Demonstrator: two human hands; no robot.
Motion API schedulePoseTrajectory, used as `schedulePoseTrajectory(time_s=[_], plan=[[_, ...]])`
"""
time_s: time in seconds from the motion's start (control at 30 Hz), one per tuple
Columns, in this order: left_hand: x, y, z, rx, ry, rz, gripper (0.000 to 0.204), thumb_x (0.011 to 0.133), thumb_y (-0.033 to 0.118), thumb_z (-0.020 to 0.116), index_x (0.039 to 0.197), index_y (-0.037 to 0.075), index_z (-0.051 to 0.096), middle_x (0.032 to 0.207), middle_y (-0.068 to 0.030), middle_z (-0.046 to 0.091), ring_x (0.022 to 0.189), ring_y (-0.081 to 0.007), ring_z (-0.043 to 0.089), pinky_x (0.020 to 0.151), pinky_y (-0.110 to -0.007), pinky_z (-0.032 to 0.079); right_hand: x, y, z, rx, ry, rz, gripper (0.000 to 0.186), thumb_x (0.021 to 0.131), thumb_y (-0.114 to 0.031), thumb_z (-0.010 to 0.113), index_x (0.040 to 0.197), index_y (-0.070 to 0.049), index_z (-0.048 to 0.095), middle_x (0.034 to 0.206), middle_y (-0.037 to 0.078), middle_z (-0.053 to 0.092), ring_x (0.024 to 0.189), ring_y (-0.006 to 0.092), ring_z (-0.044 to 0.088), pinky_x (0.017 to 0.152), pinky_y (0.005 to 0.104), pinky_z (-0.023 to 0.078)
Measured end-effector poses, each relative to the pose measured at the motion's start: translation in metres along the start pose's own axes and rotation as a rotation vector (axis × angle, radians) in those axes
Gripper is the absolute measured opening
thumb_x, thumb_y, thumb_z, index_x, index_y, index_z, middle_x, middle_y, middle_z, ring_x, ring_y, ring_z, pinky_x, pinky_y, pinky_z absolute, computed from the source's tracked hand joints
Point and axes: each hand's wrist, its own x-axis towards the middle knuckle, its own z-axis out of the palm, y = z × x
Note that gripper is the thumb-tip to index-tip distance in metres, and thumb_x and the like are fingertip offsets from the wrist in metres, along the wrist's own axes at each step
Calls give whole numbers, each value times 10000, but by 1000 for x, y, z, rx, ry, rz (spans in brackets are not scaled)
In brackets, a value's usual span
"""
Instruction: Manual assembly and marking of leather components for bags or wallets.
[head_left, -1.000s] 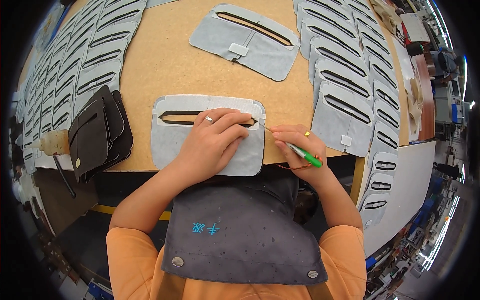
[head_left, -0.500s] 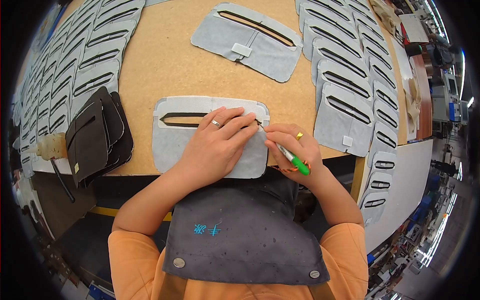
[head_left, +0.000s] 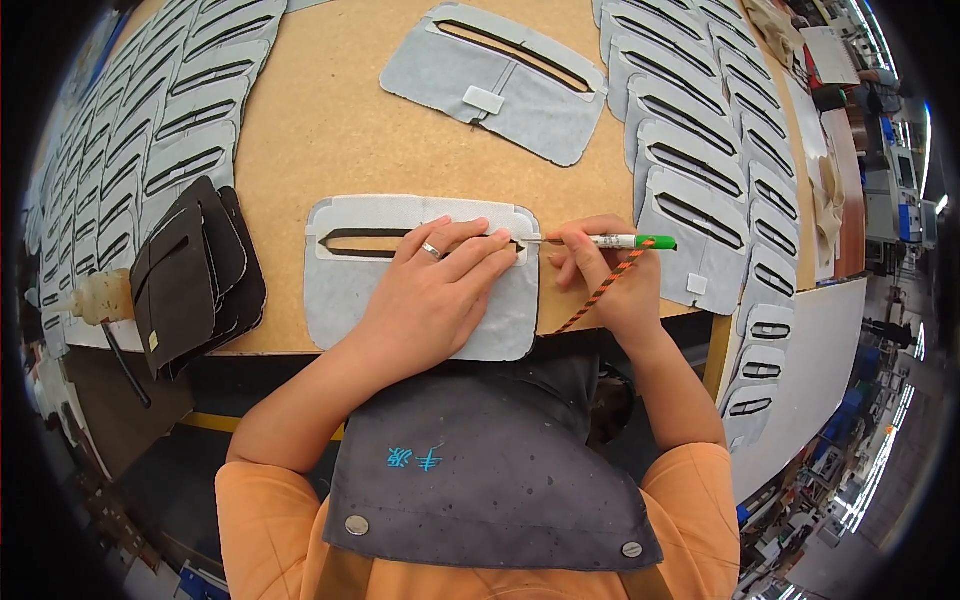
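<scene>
Panel [head_left: 335, 295] of grey material, with a dark-edged slot [head_left: 362, 241], lies on the near edge of the surface [head_left: 300, 120], in front of the person. Left hand [head_left: 432, 290]: laid over the panel, fingers extended across the right part of the slot, gripping nothing. Right hand [head_left: 615, 285]: fingers closed around a pen-shaped tool [head_left: 612, 241] with a green end and a striped cord [head_left: 603, 293]; its thin tip meets the panel by the slot's right end. A second grey panel [head_left: 545, 120] lies farther back. Dark pieces [head_left: 180, 270] are piled at left, beside an amber bottle [head_left: 102, 297].
</scene>
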Motion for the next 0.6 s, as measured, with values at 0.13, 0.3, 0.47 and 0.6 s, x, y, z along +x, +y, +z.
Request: schedulePoseTrajectory(time_s=[0.13,0.3,0.47,0.6], plan=[[2,3,0,5,8,-17,411,761,42,586,1168,92,569,1217,-27,528,1158,-209,478,988,-384,330,-1,1,0,-23,4,6,73,895,-63,595,889,5,622,701,38,614,572,63,569,502,193,454],[3,7,1,86,-18,-42,519,748,63,570,1260,96,495,1213,-42,495,1147,-212,468,981,-382,307,-4,0,1,-74,-4,-23,77,893,-71,601,882,2,622,692,23,613,553,58,560,500,189,450],[6,5,-2,-34,-2,-140,457,759,81,567,1212,78,501,1203,-56,491,1128,-223,480,965,-389,320,-4,5,-4,-75,13,-108,111,910,-96,587,915,13,604,780,63,616,595,80,568,542,221,489],[0,-3,-3,-163,55,-76,339,765,84,580,1101,62,539,1172,-64,520,1109,-239,507,961,-398,336,-5,5,-10,96,77,-172,201,979,-158,461,1024,18,547,849,109,614,667,120,595,685,274,538]])
